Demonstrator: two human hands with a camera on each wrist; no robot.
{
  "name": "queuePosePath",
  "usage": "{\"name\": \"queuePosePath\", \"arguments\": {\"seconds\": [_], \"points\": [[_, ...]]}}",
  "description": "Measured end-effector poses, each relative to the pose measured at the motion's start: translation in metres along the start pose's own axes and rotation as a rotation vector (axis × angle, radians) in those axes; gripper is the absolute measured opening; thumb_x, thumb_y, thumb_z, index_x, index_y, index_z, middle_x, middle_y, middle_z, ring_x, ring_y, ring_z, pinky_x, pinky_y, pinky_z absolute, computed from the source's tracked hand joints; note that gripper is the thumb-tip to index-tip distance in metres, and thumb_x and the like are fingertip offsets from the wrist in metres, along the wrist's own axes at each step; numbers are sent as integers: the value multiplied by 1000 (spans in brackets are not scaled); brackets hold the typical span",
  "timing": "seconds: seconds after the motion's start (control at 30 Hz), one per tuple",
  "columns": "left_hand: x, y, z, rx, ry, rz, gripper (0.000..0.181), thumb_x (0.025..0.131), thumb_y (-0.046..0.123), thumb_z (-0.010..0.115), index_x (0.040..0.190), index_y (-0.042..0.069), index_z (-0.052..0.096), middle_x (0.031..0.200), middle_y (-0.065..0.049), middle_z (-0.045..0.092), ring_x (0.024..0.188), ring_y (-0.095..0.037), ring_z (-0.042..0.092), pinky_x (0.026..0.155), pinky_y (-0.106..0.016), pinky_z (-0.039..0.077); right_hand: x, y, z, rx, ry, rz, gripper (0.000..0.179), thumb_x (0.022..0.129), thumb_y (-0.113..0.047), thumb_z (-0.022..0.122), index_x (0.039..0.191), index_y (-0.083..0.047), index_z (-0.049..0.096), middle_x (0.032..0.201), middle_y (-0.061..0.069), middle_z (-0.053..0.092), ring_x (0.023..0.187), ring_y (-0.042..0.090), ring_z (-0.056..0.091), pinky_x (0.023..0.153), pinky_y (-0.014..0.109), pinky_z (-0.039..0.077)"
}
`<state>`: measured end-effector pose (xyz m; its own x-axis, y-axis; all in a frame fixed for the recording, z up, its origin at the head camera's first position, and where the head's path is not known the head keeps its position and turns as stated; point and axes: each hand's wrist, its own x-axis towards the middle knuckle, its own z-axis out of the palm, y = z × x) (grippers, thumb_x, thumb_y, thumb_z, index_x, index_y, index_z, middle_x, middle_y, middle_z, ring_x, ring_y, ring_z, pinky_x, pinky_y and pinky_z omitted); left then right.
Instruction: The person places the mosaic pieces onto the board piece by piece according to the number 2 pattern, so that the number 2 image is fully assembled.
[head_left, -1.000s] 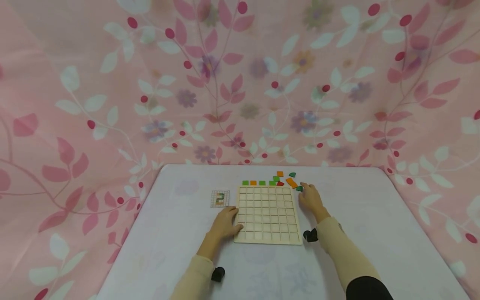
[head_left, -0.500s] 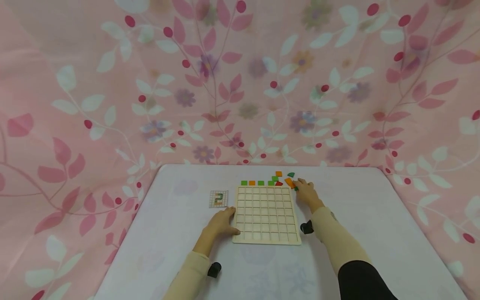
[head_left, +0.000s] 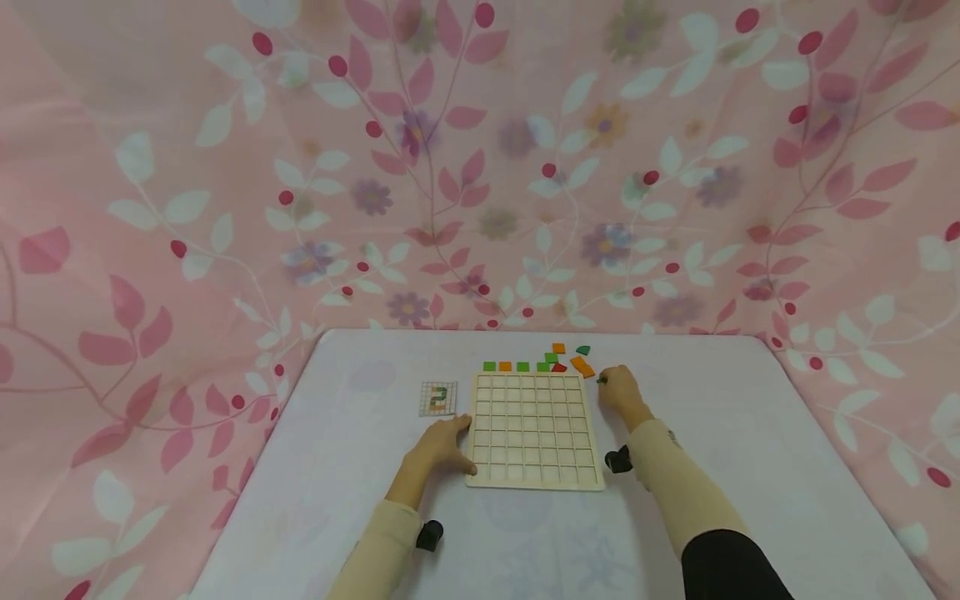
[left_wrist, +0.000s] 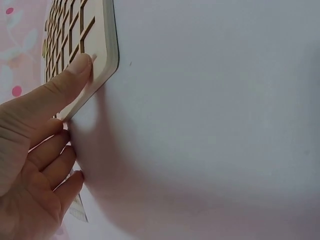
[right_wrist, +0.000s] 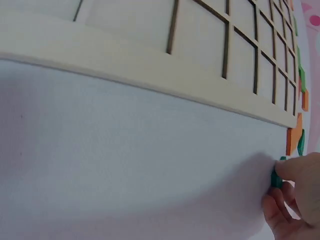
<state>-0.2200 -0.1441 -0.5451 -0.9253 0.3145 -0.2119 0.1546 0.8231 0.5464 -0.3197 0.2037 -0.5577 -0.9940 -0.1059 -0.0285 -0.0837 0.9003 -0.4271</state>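
A square wooden grid board (head_left: 536,431) lies flat on the table. My left hand (head_left: 437,444) rests at its left side, fingers along the edge; in the left wrist view the thumb (left_wrist: 60,92) lies on the board's rim. Beyond the board's far right corner, my right hand (head_left: 625,396) pinches a small dark green piece (right_wrist: 276,179) between thumb and fingers. The fingers cover much of that piece. Close by, an orange piece (head_left: 582,367) lies on the table beside the board's corner.
Along the board's far edge lie several green and orange squares (head_left: 522,367), with a red piece (head_left: 558,367). Another dark green piece (head_left: 583,350) is farther back. A pattern card (head_left: 438,398) lies left of the board. A floral cloth (head_left: 480,167) hangs behind the table.
My right hand reached left to the dark green piece beside the board's corner, then drew slightly back with it pinched. My left hand has stayed at the board's left edge.
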Motion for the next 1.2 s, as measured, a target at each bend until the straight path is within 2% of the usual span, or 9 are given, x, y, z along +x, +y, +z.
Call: {"name": "queuePosePath", "arguments": {"seconds": [0.17, 0.2, 0.3, 0.4, 0.43, 0.57, 0.8, 1.1, 1.2], "points": [[2, 1, -2, 46, -11, 1, 92, 55, 23, 90, 135, 0, 49, 139, -16, 48, 127, -37, 45, 107, -47, 36, 13, 26, -1, 110, -78, 14, 28, 77, -5, 64, 98, 14, 61, 97, 27, 63, 93, 40, 58, 83, 49, 50], [2, 1, -2, 55, -14, -1, 93, 55, 23, 90, 135, 1, 49, 140, -16, 48, 127, -37, 45, 107, -47, 36, 21, 44, 10, 143, -61, -21, 29, 78, -13, 67, 95, 9, 63, 94, 22, 65, 88, 35, 60, 79, 43, 52], [2, 3, -1, 85, -23, 4, 93, 56, 23, 90, 135, 1, 48, 141, -16, 46, 128, -36, 44, 108, -46, 35, 23, 56, 15, 166, -91, 40, 35, 79, -24, 72, 92, 6, 63, 92, 19, 63, 83, 30, 60, 71, 39, 52], [2, 6, -2, 100, -30, -1, 92, 57, 22, 90, 136, 0, 47, 142, -16, 45, 129, -37, 43, 108, -46, 35, 11, 50, 11, 228, -76, 85, 34, 79, -24, 74, 90, 7, 65, 90, 19, 62, 80, 30, 58, 69, 39, 51], [2, 7, -2, 106, -31, -3, 92, 57, 22, 90, 135, -1, 47, 141, -17, 45, 129, -37, 43, 108, -46, 35, -1, 34, 0, 215, -95, 131, 31, 79, -17, 74, 91, 10, 64, 92, 22, 61, 82, 33, 58, 71, 43, 51], [3, 10, -4, 124, -35, -15, 92, 57, 21, 90, 135, -2, 47, 141, -18, 45, 128, -37, 43, 107, -46, 35, -20, 20, -9, 216, -34, 73, 26, 81, -13, 71, 90, 11, 65, 86, 22, 63, 80, 33, 58, 70, 42, 51], [3, 10, -1, 112, -40, -28, 93, 56, 22, 90, 135, -1, 47, 141, -18, 45, 127, -39, 43, 107, -48, 35, -33, 13, -8, 123, 16, 100, 27, 85, -19, 66, 94, 6, 65, 89, 19, 67, 80, 31, 62, 71, 44, 51], [4, 8, 1, 120, -41, -29, 91, 57, 22, 90, 135, -1, 48, 141, -18, 45, 127, -39, 44, 106, -48, 36, -35, 22, -3, 124, -20, -117, 29, 82, -7, 63, 107, 8, 65, 92, 20, 61, 85, 31, 57, 78, 48, 50], [4, 9, 1, 117, -43, -33, 92, 57, 22, 90, 135, 0, 48, 142, -17, 45, 127, -39, 44, 106, -48, 36, -36, 22, -2, 113, -18, -116, 26, 81, -3, 61, 104, 9, 65, 90, 19, 59, 82, 29, 54, 77, 46, 50]]}}
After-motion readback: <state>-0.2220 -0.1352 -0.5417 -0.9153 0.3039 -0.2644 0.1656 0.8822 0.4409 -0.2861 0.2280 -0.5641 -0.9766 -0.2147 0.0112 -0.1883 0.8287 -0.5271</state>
